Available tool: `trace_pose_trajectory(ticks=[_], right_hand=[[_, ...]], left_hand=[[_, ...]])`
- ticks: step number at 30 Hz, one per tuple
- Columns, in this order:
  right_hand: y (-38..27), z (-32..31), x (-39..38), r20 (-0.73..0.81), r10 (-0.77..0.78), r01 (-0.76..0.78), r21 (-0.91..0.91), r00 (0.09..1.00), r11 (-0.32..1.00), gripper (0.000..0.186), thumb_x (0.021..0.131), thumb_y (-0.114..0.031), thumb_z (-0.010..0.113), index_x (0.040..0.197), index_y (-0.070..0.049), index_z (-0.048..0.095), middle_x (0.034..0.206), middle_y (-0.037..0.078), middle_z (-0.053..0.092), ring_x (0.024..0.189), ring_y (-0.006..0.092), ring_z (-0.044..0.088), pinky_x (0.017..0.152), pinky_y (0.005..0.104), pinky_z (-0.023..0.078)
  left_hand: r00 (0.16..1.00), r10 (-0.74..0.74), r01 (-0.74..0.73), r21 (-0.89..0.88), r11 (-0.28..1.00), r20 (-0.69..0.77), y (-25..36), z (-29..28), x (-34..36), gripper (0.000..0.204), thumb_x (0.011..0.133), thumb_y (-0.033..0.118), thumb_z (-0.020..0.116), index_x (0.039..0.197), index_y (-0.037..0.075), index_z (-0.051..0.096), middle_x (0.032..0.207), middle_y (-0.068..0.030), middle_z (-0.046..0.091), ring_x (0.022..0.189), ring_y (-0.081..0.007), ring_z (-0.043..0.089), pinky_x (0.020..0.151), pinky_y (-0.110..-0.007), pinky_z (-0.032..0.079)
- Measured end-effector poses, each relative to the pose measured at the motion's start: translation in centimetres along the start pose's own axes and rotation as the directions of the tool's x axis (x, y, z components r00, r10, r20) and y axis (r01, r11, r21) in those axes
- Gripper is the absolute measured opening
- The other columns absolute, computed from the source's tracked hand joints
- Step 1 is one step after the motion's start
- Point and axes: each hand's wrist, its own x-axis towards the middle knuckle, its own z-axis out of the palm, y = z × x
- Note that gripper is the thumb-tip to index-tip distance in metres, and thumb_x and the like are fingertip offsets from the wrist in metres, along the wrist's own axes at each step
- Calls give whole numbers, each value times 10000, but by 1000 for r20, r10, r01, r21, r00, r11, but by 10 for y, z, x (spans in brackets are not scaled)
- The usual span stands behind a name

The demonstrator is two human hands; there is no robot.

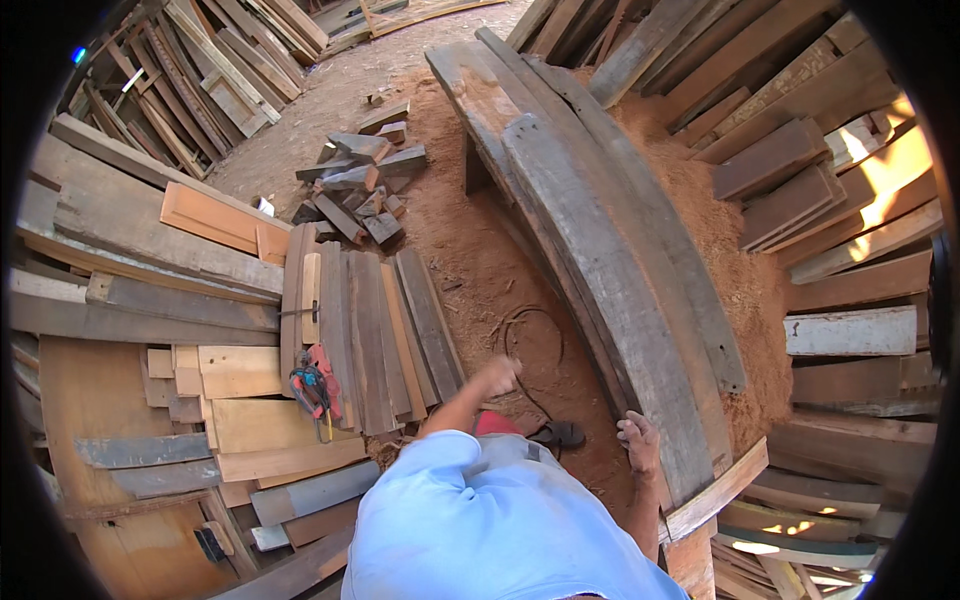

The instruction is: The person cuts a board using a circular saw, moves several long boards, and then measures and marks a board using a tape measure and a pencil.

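My left hand (497, 375) hangs over the dirt floor left of the bench, its fingers loosely curled and slightly blurred; nothing shows in it. A dark cable (535, 398) lies on the ground just beyond and below it. My right hand (640, 442) is beside the near left edge of a long grey weathered plank (610, 280). Its fingers are bent inward, and what they hold, if anything, is hidden. The plank lies lengthwise on other long boards (670, 230), forming a raised stack. Across their near end sits a short pale board (715, 490).
Several planks (375, 330) lie side by side at left, with a red and blue power tool (314, 383) on them. Wood offcuts (360, 175) are heaped farther ahead. Sawdust (755, 300) covers ground right of the bench. More timber stacks (850, 380) line the right side.
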Motion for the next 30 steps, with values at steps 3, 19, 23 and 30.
trace_pose_trajectory(ticks=[3,19,23,30], right_hand=[[-3,-10,12,-41,-1,-2,-65,999,998,589,962,-304,688,1366,114,592,1082,107,727,887,137,661,791,293,551],[61,-105,-89,-794,-28,-421,-351,607,837,576,919,-267,704,1368,76,594,1298,326,656,1258,419,630,1082,449,480],[111,-125,-140,-937,139,-609,-92,321,788,646,885,-330,749,1367,72,597,1343,333,631,1291,432,607,1094,435,474],[211,-123,-169,-868,487,-391,483,-98,783,776,841,-395,797,1437,28,536,1327,301,655,1261,420,630,1066,424,480]], left_hand=[[868,-164,278,-184,943,469,66,68,-19,453,909,433,630,1002,-2,714,1002,-208,737,1000,-358,705,837,-502,539],[811,282,-64,401,914,-513,154,-56,115,817,888,373,725,1519,-20,385,1572,-379,313,1477,-553,270,1212,-641,228],[865,422,-280,436,855,-272,208,-28,146,800,913,351,705,1536,-20,367,1601,-375,256,1500,-555,223,1223,-640,204],[971,220,-235,584,777,98,239,3,150,878,993,423,579,1630,-25,173,1666,-385,60,1559,-549,-6,1262,-620,28]])
